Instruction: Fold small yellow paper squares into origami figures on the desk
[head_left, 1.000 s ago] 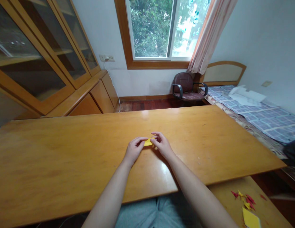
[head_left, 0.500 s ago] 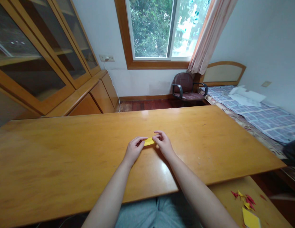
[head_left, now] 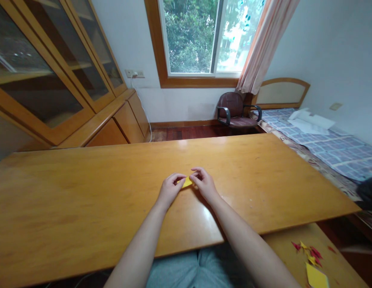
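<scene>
A small piece of yellow paper (head_left: 187, 182) is held between my two hands, just over the middle of the wooden table (head_left: 92, 200). My left hand (head_left: 171, 189) pinches its left end between thumb and fingers. At the right end, my right hand (head_left: 204, 183) has its thumb and index finger closed on the paper, with the other fingers curled above. The fingers hide both ends, so its full shape cannot be made out.
Lower right, a second wooden surface (head_left: 287, 244) bears several red and yellow folded paper pieces (head_left: 314, 253) and a stack of yellow paper (head_left: 317, 276). An office chair (head_left: 233, 110) and a bed (head_left: 332, 140) stand beyond the table. Glass-door cabinets (head_left: 60, 72) line the left.
My right hand has shifted slightly left, closer to my left hand. Less of the yellow paper shows between them, and it lies a little lower and more tilted.
</scene>
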`<state>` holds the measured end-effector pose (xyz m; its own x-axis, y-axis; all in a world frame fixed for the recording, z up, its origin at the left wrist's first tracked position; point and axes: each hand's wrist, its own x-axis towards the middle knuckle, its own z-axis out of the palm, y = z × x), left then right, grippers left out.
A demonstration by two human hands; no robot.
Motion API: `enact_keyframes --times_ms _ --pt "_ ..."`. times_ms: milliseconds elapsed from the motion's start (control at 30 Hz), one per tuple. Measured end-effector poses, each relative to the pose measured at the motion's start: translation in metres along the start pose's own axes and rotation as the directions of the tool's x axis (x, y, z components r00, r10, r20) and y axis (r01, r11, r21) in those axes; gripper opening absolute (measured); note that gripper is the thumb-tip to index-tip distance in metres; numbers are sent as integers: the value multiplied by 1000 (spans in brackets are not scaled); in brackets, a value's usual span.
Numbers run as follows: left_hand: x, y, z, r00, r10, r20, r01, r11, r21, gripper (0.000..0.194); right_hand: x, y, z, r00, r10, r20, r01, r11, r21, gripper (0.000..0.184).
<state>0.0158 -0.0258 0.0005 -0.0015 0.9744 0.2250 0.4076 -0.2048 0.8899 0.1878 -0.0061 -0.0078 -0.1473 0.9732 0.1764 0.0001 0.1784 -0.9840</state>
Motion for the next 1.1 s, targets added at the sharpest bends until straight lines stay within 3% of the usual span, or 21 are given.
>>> enact_keyframes --times_ms 300,667,1100 --pt "1 1 1 997 -76 23 77 996 -37 18 0 3 -1 998 -55 -20 53 996 -70 26" --pt "3 -11 0 995 -98 3 98 989 -109 20 0 -1 2 997 4 75 -6 999 34 39" --pt "0 1 0 989 -127 75 137 980 -143 16 0 0 1 1000 -21 13 20 999 38 32"
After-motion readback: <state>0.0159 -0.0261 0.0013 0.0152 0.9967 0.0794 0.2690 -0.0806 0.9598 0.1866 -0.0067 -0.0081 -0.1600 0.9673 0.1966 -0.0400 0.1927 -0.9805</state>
